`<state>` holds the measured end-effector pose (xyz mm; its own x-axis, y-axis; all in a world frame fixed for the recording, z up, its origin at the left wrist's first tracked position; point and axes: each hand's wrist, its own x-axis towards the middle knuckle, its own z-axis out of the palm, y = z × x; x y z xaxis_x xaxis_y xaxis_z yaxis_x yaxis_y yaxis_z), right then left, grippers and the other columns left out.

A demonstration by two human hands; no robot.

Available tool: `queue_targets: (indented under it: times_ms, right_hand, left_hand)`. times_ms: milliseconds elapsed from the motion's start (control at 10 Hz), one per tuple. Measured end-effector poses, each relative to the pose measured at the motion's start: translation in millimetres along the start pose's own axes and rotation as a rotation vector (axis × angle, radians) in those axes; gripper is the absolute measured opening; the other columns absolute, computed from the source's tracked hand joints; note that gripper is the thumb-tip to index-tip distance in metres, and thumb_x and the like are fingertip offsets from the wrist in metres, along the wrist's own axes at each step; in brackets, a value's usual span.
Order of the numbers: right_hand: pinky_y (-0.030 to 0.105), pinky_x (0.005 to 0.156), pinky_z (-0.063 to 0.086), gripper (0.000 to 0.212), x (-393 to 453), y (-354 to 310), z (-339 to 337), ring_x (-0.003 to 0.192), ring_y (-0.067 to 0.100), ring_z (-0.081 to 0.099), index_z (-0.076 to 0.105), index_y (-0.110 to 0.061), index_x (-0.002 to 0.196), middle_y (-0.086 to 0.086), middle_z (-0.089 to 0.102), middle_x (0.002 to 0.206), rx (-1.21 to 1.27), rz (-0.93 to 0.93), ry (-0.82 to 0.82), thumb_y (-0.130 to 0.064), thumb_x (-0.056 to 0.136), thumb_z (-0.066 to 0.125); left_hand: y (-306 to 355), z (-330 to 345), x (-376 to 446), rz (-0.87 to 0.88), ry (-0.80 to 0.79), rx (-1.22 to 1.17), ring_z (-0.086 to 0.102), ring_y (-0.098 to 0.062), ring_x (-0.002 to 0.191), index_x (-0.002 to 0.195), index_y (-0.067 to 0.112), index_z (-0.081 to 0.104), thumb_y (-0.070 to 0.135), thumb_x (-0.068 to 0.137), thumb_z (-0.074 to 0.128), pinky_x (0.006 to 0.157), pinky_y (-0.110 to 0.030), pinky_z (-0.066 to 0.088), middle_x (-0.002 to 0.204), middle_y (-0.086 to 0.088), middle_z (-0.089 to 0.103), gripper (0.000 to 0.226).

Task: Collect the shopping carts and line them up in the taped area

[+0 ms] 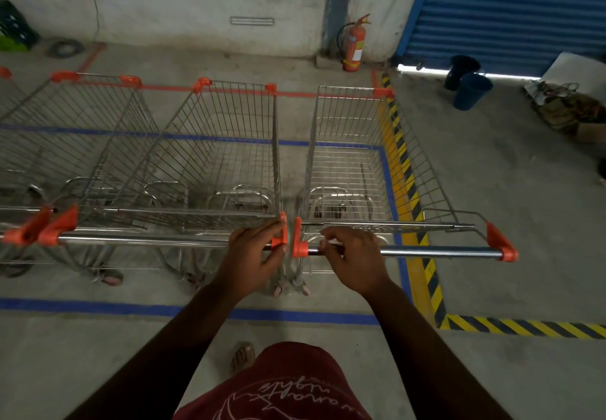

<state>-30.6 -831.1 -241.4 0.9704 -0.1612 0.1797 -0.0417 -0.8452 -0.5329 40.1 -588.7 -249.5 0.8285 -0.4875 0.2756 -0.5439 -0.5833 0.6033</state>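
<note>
Several wire shopping carts with orange corner caps stand side by side inside a blue taped rectangle (131, 308). The rightmost cart (347, 157) has a chrome handle bar (439, 251). My right hand (352, 257) is wrapped around the left end of that bar. Beside it stands the middle cart (226, 157), whose handle bar (147, 240) ends at an orange cap where my left hand (252, 257) grips. A further cart (75, 144) stands to the left. The two handles nearly touch between my hands.
Yellow-black hazard tape (410, 190) runs along the right side of the taped area and turns right at the front. A red fire extinguisher (354, 44) stands by the back wall. Two dark buckets (469, 86) and bags (570, 108) lie at the right near a blue shutter (511, 9).
</note>
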Motion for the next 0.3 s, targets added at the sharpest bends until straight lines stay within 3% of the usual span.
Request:
queue_targets:
  times_ms: [100, 200, 300]
  right_hand:
    - [0.043, 0.091, 0.051, 0.025, 0.3, 0.4, 3.3, 0.087, 0.009, 0.069, 0.071, -0.033, 0.105, -0.015, 0.073, 0.093, 0.037, 0.012, -0.031, -0.050, 0.095, 0.055]
    - [0.039, 0.098, 0.041, 0.027, 4.0, -2.4, -0.9, 0.095, 0.008, 0.070, 0.073, -0.033, 0.107, -0.016, 0.075, 0.101, -0.035, -0.037, 0.051, -0.050, 0.094, 0.056]
    - [0.043, 0.098, 0.045, 0.028, 17.3, -8.1, -12.3, 0.100, 0.009, 0.072, 0.075, -0.033, 0.106, -0.016, 0.077, 0.104, -0.060, -0.074, 0.177, -0.050, 0.092, 0.056]
  left_hand:
    - [-7.7, 0.8, 0.1, 0.014, -0.004, -0.041, 0.065, -0.011, 0.124, 0.141, 0.023, 0.063, 0.040, 0.095, 0.066, 0.102, -0.056, 0.049, 0.143, 0.007, 0.064, 0.050]
    - [-7.7, -4.7, 12.8, 0.040, 0.026, -0.095, 0.063, -0.010, 0.127, 0.140, 0.020, 0.064, 0.036, 0.097, 0.067, 0.102, -0.053, 0.052, 0.142, 0.007, 0.064, 0.046]
    - [5.6, -15.4, 36.8, 0.089, 0.037, -0.006, 0.060, -0.013, 0.129, 0.139, 0.019, 0.064, 0.035, 0.096, 0.064, 0.107, -0.052, 0.048, 0.141, 0.004, 0.065, 0.046]
